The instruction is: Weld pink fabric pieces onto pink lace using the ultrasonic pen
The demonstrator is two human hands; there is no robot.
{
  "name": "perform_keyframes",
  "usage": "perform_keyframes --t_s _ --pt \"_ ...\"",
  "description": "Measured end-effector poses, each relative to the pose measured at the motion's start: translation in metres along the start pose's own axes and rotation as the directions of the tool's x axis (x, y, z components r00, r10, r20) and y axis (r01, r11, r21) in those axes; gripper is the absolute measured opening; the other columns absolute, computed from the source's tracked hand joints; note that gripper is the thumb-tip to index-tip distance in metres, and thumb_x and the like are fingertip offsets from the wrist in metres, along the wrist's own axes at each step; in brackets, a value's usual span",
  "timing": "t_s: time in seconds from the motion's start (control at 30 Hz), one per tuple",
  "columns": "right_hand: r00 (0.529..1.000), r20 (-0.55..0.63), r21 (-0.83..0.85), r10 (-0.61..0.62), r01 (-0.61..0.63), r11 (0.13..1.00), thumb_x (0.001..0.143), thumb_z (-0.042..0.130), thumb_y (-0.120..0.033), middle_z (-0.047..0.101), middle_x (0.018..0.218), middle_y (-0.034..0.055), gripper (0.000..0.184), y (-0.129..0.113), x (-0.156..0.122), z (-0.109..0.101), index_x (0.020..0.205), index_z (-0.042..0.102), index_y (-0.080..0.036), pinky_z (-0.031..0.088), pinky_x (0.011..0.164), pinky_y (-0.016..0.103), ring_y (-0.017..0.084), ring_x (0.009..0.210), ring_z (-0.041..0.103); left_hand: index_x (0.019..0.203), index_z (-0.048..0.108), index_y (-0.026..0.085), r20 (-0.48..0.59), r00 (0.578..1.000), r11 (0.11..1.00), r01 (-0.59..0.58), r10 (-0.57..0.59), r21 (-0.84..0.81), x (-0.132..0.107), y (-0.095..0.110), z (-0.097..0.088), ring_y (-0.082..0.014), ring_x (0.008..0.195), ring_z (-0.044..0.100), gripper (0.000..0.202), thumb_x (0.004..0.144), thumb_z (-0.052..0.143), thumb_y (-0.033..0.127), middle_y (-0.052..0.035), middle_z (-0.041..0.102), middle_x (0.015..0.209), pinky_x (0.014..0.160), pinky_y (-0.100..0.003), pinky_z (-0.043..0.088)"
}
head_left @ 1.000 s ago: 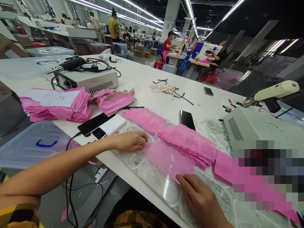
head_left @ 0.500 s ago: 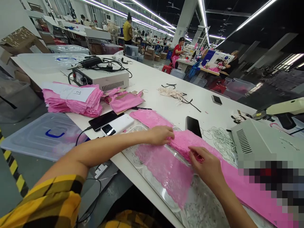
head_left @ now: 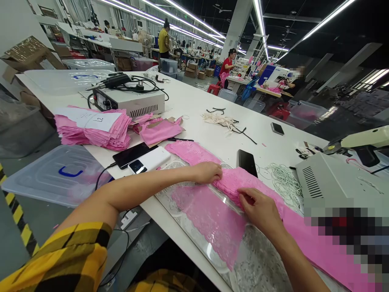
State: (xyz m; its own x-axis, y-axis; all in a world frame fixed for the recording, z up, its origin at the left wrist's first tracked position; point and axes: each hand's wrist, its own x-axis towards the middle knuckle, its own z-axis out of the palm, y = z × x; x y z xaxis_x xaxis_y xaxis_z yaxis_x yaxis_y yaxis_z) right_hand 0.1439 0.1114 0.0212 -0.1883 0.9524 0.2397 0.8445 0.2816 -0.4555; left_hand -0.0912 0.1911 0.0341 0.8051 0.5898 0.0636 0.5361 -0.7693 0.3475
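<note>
A stack of pink lace pieces (head_left: 235,182) lies on the table, its layered edge facing me. My left hand (head_left: 208,172) is closed at the stack's left end, thumb and fingers pinching the lace. At the near edge, my right hand (head_left: 261,209) is closed with bent fingertips on the layers; exactly how many layers it holds is hidden. A single sheer pink lace piece (head_left: 212,219) with a scalloped edge lies flat on a clear template board (head_left: 185,215) in front of the stack. Beyond my left hand is another pink lace pile (head_left: 194,152).
A tied pink fabric bundle (head_left: 94,129) with a paper label sits left, by a white control box (head_left: 146,101). Phones (head_left: 247,162) and a white power bank (head_left: 150,159) lie nearby. White cord (head_left: 284,182) and a grey machine (head_left: 343,178) are at right.
Both hands stay at the lace stack; my right hand has shifted slightly left along its near edge. The single flat piece lies nearly as before.
</note>
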Motion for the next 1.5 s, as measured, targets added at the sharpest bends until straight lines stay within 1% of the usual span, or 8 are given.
perform_keyframes --t_s 0.37,0.63,0.77,0.97,1.1,1.3,1.4,1.5 --pt "0.998 -0.058 0.047 0.012 -0.009 0.999 0.081 0.050 -0.047 0.073 0.087 0.0058 0.033 -0.017 0.009 -0.005 0.086 0.074 -0.024 0.049 0.061 0.032 0.020 0.070 0.066 0.109 0.064 0.014 -0.078 0.996 0.998 0.049 -0.051 -0.034 -0.001 0.006 -0.004 -0.0190 0.098 0.065 0.020 0.098 0.060 0.030 -0.0071 0.066 0.111 0.087 -0.040 0.056" --pt "0.998 -0.062 0.129 -0.026 0.034 0.991 0.078 0.055 -0.053 0.069 0.075 0.0055 0.035 -0.040 0.039 0.020 0.080 0.072 -0.023 0.039 0.056 0.030 0.018 0.064 0.058 0.103 0.065 0.013 -0.159 0.987 0.996 0.025 -0.038 -0.082 -0.003 0.010 -0.003 -0.0187 0.099 0.065 0.015 0.097 0.061 0.027 -0.0067 0.066 0.110 0.087 -0.039 0.056" --pt "0.997 -0.081 0.186 0.008 0.007 0.982 0.078 0.053 -0.051 0.065 0.065 0.0039 0.034 -0.040 0.045 0.025 0.068 0.067 -0.022 0.038 0.055 0.029 0.017 0.058 0.054 0.101 0.064 0.013 -0.234 0.965 0.990 0.101 -0.122 -0.097 -0.002 0.014 -0.004 -0.0182 0.097 0.065 0.012 0.097 0.061 0.024 -0.0059 0.066 0.106 0.085 -0.037 0.055" --pt "0.978 -0.159 0.312 0.134 -0.079 0.947 0.074 0.053 -0.051 0.064 0.061 0.0035 0.034 -0.036 0.052 0.008 0.065 0.063 -0.020 0.042 0.056 0.029 0.016 0.056 0.056 0.093 0.065 0.016 -0.317 0.918 0.971 0.212 -0.237 -0.111 0.000 0.038 0.001 -0.0172 0.093 0.063 0.008 0.092 0.059 0.021 -0.0045 0.066 0.097 0.081 -0.028 0.051" --pt "0.945 -0.211 0.414 0.251 -0.147 0.899 0.070 0.057 -0.055 0.063 0.056 0.0030 0.036 -0.033 0.053 -0.007 0.068 0.063 -0.019 0.045 0.053 0.029 0.017 0.053 0.058 0.087 0.067 0.016 -0.291 0.903 0.949 0.301 -0.317 -0.098 0.011 0.063 0.008 -0.0243 0.092 0.064 0.024 0.086 0.065 0.040 -0.0082 0.065 0.096 0.082 -0.036 0.052" --pt "0.869 -0.323 0.554 0.374 -0.147 0.819 0.070 0.064 -0.044 0.063 0.057 0.0001 0.027 -0.033 0.041 -0.033 0.073 0.062 -0.018 0.048 0.048 0.025 0.015 0.051 0.063 0.093 0.068 0.013 -0.277 0.891 0.932 0.356 -0.359 -0.060 0.047 0.098 0.016 -0.0334 0.107 0.059 0.045 0.088 0.058 0.056 -0.0144 0.065 0.105 0.099 -0.049 0.042" --pt "0.822 -0.404 0.592 0.401 -0.098 0.800 0.071 0.065 -0.040 0.063 0.057 -0.0011 0.024 -0.031 0.033 -0.050 0.074 0.062 -0.017 0.049 0.046 0.023 0.014 0.048 0.062 0.096 0.068 0.012 -0.293 0.885 0.930 0.365 -0.362 -0.043 0.068 0.112 0.020 -0.0349 0.108 0.059 0.045 0.091 0.054 0.054 -0.0159 0.064 0.108 0.098 -0.050 0.042" --pt "0.747 -0.509 0.622 0.429 -0.026 0.783 0.074 0.064 -0.035 0.063 0.058 -0.0017 0.020 -0.023 0.019 -0.073 0.076 0.061 -0.016 0.053 0.049 0.025 0.012 0.047 0.061 0.098 0.067 0.012 -0.306 0.886 0.933 0.359 -0.348 -0.023 0.086 0.124 0.023 -0.0329 0.106 0.059 0.031 0.095 0.050 0.038 -0.0156 0.065 0.109 0.094 -0.048 0.045"
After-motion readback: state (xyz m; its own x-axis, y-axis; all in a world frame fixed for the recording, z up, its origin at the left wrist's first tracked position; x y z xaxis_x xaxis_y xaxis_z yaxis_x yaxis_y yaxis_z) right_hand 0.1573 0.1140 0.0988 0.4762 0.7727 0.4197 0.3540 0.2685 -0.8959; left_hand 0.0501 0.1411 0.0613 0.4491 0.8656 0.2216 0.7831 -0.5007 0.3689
